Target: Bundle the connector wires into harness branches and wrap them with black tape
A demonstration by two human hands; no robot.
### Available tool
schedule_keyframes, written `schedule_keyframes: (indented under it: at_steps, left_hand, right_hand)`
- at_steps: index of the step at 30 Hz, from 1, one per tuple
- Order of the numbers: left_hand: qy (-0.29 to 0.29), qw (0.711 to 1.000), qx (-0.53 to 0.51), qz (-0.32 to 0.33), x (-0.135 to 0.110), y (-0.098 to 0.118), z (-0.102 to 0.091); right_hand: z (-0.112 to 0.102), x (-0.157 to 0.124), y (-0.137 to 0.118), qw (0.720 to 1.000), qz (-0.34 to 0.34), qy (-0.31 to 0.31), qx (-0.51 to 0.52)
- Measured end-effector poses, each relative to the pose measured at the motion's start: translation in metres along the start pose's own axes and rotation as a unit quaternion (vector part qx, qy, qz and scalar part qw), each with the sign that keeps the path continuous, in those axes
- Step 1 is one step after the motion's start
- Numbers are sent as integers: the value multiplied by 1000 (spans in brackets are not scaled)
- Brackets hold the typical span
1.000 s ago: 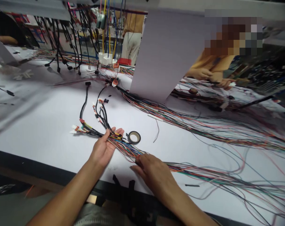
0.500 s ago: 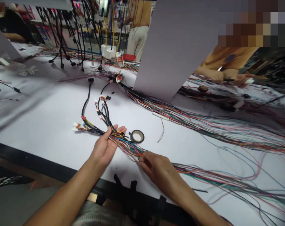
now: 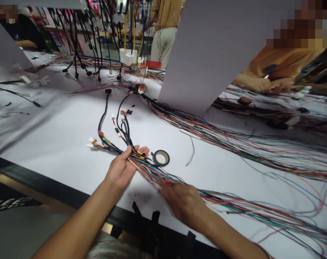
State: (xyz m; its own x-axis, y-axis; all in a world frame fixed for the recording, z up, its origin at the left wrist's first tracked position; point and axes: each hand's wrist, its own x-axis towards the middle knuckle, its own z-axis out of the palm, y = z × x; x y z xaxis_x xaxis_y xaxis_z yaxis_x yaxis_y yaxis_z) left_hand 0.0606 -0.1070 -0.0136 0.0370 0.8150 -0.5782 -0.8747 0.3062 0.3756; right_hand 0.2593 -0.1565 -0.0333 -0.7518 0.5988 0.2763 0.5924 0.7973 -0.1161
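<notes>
A wire harness (image 3: 155, 172) of many coloured wires runs across the white table from my hands to the right edge. My left hand (image 3: 122, 167) is palm up under it, the thumb laid over the bundle where black-taped branches meet the loose wires. From there the branches fan out to the left, ending in white, orange and black connectors (image 3: 93, 142). My right hand (image 3: 183, 201) is closed over the loose wires farther right, its fingertips partly hidden. Just beyond my left fingers a roll of black tape (image 3: 161, 158) lies flat, close to the wires.
Behind runs a second long wire bundle (image 3: 214, 138), passing a grey upright panel (image 3: 201, 54). Black cables with connectors (image 3: 77, 54) hang at the back left. Black tape strips (image 3: 155, 217) stick to the front edge. Across the table, a co-worker's hands (image 3: 271, 84) handle wires.
The whole view has shifted slightly, so most things appear farther right. My right hand has moved a little down along the wires and lies flatter. My left hand keeps its hold.
</notes>
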Motion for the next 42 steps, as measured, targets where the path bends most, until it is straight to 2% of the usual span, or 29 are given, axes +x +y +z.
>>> schedule_keyframes:
  at_steps: [5,9,12,15,18,22,25,27,30,35,42]
  left_hand:
    - [14,997,36,-63,-2,6,0]
    - [22,995,54,-79,-2,9,0]
    - [29,994,67,-84,-1,11,1]
    - [21,995,72,-68,-1,12,1]
    - [15,996,74,-43,-2,12,1]
    - [30,997,69,-21,-1,11,1]
    - [24,998,60,-25,-1,11,2]
    - [21,998,53,-26,-2,11,3]
    - [29,998,48,-22,-3,10,5]
    - [22,998,56,-8,-2,9,6]
    - [26,997,77,5,-4,8,7]
  right_hand:
    - [-14,-1,0,998,-59,-11,21]
    - [-14,-4,-6,997,-57,-15,43]
    - [-6,-8,-7,999,-41,17,24]
    - [0,-19,-6,998,-4,46,-33]
    - [-5,-39,-8,998,24,38,-49]
    - [-24,-66,-16,990,118,56,56]
    - [-39,-74,-17,958,214,117,152]
    - [-45,-75,-13,942,262,134,163]
    - [-48,-77,-6,945,287,100,120]
    - [-39,-80,-3,958,278,61,37]
    - [-30,-63,-2,960,278,-6,-23]
